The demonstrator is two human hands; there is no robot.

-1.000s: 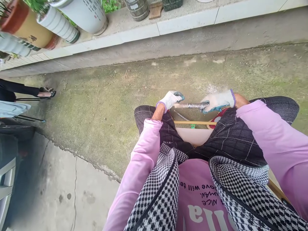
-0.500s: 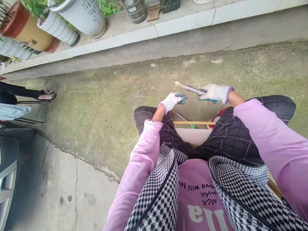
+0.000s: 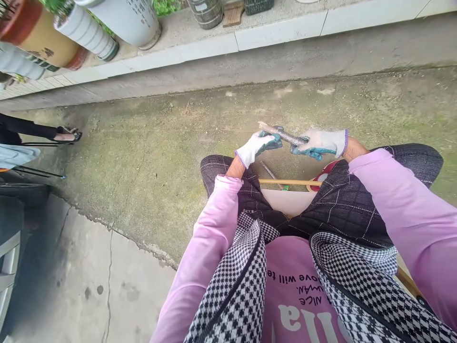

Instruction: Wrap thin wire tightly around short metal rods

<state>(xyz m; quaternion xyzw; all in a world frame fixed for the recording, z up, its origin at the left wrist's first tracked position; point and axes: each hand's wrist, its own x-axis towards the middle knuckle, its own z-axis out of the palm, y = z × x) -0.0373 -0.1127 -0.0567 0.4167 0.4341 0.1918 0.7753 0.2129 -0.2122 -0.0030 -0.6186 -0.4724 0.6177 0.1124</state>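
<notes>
Both my hands wear white gloves with teal palms and hold a short stick wound with silvery wire (image 3: 287,136) in front of my knees. My left hand (image 3: 257,145) pinches its far left end. My right hand (image 3: 319,143) is closed round its right end. The stick tilts slightly up to the left. Below my hands a thin wooden rod (image 3: 289,182) lies across the ground between my legs, beside a grey metal rod (image 3: 270,173) and a red object (image 3: 323,173) that my right knee partly hides.
Mossy concrete ground (image 3: 171,143) stretches ahead to a raised kerb (image 3: 221,47) with several large ceramic pots (image 3: 89,28). Another person's sandalled foot (image 3: 67,136) and thin black poles (image 3: 39,174) are at the far left. A car's edge (image 3: 10,247) shows at lower left.
My left hand let go of the wire-wound stick, the right hand lifted it, and now the left hand has taken hold of its far end again.
</notes>
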